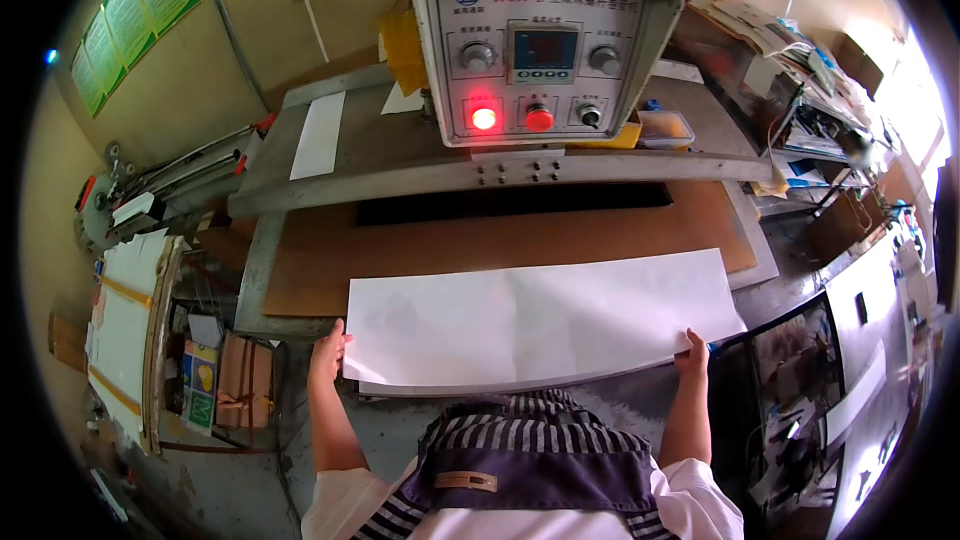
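Note:
A wide white sheet (540, 320), stiff like paper or card, stretches between my two hands in front of my apron. At its left end my left hand (328, 348) grips the edge, thumb on top and fingers mostly hidden beneath. The right end is held the same way by my right hand (692, 352), close to the lower corner. A second layer shows along the near edge, so there may be more than one sheet. The far side of the sheet overlaps a brown board (330, 275) on the machine's metal table.
Ahead stands a grey control box (545, 50) with knobs and a lit red lamp, above a metal crossbar (610, 172). Another white strip (318, 135) lies at the back left. Boxes (245, 380) sit low on the left; a cluttered shelf (790, 50) is at the right.

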{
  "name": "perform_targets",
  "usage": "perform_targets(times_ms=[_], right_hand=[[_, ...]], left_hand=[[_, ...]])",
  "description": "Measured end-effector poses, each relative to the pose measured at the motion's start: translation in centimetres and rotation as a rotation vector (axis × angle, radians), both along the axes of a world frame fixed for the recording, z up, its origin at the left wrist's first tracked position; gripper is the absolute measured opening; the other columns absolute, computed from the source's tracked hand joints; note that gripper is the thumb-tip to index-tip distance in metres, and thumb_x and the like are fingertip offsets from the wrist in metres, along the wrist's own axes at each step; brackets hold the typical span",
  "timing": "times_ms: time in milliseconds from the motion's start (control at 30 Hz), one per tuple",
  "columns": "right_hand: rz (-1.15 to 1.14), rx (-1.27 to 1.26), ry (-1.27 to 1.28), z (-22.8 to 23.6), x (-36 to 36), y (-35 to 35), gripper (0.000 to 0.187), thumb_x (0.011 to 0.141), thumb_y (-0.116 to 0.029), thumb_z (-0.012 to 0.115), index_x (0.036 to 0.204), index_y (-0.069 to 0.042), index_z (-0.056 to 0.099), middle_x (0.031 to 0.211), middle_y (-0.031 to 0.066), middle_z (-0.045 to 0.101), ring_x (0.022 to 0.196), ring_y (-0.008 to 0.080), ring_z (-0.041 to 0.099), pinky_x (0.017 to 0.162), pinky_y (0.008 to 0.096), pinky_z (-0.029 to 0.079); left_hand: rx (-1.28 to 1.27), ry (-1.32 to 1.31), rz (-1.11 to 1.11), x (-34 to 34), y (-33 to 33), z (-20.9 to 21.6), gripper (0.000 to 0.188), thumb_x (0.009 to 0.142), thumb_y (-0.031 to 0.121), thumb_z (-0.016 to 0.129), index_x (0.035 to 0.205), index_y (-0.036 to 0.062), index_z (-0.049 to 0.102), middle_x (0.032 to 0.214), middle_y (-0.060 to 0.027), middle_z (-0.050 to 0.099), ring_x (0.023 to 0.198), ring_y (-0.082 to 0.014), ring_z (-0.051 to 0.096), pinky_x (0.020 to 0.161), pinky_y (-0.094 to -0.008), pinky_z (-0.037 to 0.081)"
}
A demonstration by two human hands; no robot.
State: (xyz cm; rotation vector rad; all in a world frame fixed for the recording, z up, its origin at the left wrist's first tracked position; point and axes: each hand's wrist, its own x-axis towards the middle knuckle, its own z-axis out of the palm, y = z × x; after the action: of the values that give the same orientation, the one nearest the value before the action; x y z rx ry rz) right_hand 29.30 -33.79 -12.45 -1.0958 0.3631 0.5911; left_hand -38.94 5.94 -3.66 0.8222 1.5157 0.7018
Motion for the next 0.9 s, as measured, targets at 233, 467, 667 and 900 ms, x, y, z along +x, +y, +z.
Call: perform_targets(times_ms=[233,467,667,900], right_hand=[[0.044,-0.097,-0.248,3.1,-2.1,1.6,0.041,0.078,0.007,0.061,0.118,0.000,0.055,0.109,0.0115,0.062,0.098,0.0293,0.062,0.083,0.0426,0.053],[0.007,0.054,-0.360,6.0,2.5,-1.1,0.040,0.080,0.004,0.060,0.119,0.004,0.054,0.112,0.0127,0.062,0.101,0.0282,0.062,0.089,0.0400,0.051],[-0.008,0.069,-0.273,7.4,7.1,-1.0,0.038,0.081,0.004,0.060,0.119,0.006,0.054,0.113,0.0137,0.062,0.100,0.0274,0.062,0.089,0.0398,0.051],[-0.045,0.106,-0.249,7.2,9.3,2.8,0.036,0.082,0.003,0.059,0.117,0.008,0.054,0.111,0.0153,0.062,0.098,0.0297,0.063,0.087,0.0418,0.052]], left_hand=[[0.130,0.073,-0.104,0.6,2.2,-1.3,0.024,0.078,0.013,0.075,0.096,-0.0006,0.066,0.087,-0.0067,0.067,0.075,-0.0150,0.063,0.069,-0.0276,0.050],[0.346,-0.162,-0.070,6.9,3.3,4.8,0.028,0.079,0.003,0.070,0.105,-0.0043,0.066,0.089,-0.0051,0.066,0.077,-0.0116,0.061,0.069,-0.0252,0.050],[0.274,-0.293,-0.188,10.0,7.3,4.3,0.025,0.082,0.005,0.068,0.105,-0.0045,0.065,0.092,-0.0060,0.066,0.080,-0.0126,0.061,0.071,-0.0263,0.050],[0.333,-0.178,-0.240,15.4,14.1,2.0,0.029,0.080,0.006,0.070,0.107,-0.0028,0.066,0.091,-0.0066,0.067,0.081,-0.0131,0.062,0.074,-0.0267,0.049]])
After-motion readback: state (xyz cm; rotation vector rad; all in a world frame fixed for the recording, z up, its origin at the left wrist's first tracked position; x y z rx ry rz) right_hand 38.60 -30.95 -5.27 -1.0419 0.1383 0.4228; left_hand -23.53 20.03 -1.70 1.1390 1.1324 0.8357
